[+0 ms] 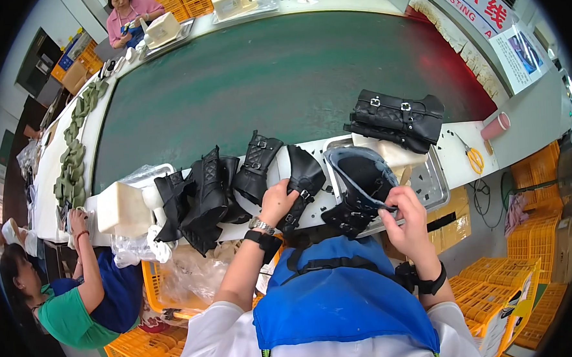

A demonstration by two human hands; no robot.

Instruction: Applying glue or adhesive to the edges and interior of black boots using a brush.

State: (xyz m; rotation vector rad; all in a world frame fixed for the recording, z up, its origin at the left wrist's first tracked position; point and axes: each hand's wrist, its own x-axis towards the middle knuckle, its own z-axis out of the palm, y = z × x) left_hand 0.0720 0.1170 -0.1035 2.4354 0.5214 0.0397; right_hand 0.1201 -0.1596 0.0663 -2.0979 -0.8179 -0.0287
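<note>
While the right hand [406,222] pinches the open black boot [359,197] over the white table [454,162], the left hand [276,203] touches the black upper [306,176] beside it, though whether its fingers grip, I cannot tell

My apron [345,311] is bright blue over white sleeves [207,338]. The boot uppers [396,118] before me are black, with diamond quilting and silver buckles [406,106]; one lining [337,161] seems grey-blue, though shadow clouds it. The worktop [248,77] is green within whitish edges, red toward its far right corner. Olive pieces [72,167] line its left edge; a pink cup [495,126] and orange-handled scissors [470,149] mark the right.
</note>
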